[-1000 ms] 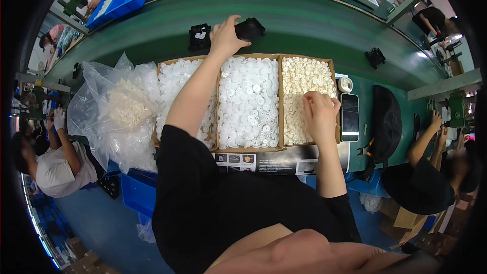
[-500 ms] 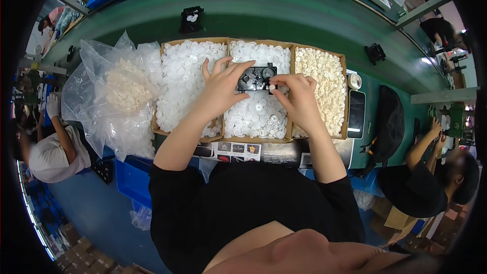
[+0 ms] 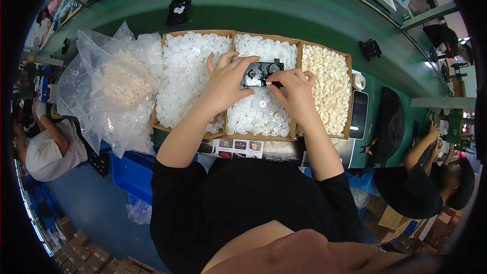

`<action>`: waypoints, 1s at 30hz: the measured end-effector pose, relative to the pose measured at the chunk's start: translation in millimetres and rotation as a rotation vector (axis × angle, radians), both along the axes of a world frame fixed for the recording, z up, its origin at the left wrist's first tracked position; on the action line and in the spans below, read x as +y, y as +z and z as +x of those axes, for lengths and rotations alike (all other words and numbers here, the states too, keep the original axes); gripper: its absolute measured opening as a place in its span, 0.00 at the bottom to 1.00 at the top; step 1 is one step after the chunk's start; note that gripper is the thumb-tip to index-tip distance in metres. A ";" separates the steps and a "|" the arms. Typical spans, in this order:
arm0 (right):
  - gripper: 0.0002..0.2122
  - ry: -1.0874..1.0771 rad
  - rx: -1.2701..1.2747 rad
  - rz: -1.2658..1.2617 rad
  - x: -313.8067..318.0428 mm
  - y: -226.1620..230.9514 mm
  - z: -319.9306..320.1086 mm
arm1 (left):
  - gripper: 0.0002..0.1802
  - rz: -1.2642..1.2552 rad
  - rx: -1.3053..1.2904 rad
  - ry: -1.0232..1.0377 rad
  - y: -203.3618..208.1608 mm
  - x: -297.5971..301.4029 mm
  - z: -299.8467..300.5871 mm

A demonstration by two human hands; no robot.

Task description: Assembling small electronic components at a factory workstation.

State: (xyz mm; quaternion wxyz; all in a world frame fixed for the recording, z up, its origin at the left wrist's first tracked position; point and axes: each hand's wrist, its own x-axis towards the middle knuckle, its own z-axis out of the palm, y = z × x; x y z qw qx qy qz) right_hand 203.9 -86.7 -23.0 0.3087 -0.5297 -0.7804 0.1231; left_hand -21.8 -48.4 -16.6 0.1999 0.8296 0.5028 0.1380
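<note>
My left hand [image 3: 223, 86] grips a black plastic housing [image 3: 256, 74] between thumb and fingers, above the middle compartment of white plastic gears [image 3: 259, 114]. At the housing's right side, my right hand [image 3: 296, 94] pinches a small whitish part [image 3: 269, 82] against it. The fingertips hide most of that part, so its exact shape cannot be told. White gears [image 3: 187, 76] also fill the left compartment, under my left wrist. Right of my right hand, the third compartment holds cream-coloured gears [image 3: 326, 89].
A clear plastic bag of pale parts [image 3: 127, 83] lies left of the cardboard boxes. On the right are a tape roll [image 3: 358, 81], a phone [image 3: 359, 114] and a black bag [image 3: 388, 122]. Black housings [image 3: 178, 12] sit on the green belt beyond. Co-workers sit at both sides.
The small whitish part has moved slightly left over the housing with my right fingers. My left hand keeps its grip. The whole view has shifted a little.
</note>
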 end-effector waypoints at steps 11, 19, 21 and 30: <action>0.03 -0.044 -0.313 0.031 -38.9 17.6 5.0 | 0.35 0.295 -0.011 0.072 33.1 -15.5 -39.3; 0.02 -0.003 -0.368 0.004 -43.9 5.9 6.3 | 0.20 0.211 0.179 0.136 13.5 -50.1 -63.0; 0.03 0.012 -0.379 -0.017 -43.3 5.7 5.9 | 0.19 0.256 0.202 0.173 -0.6 -54.6 -61.4; 0.05 0.009 -0.268 -0.014 -40.5 19.3 9.4 | 0.18 0.399 0.150 0.224 -14.1 -54.9 -53.4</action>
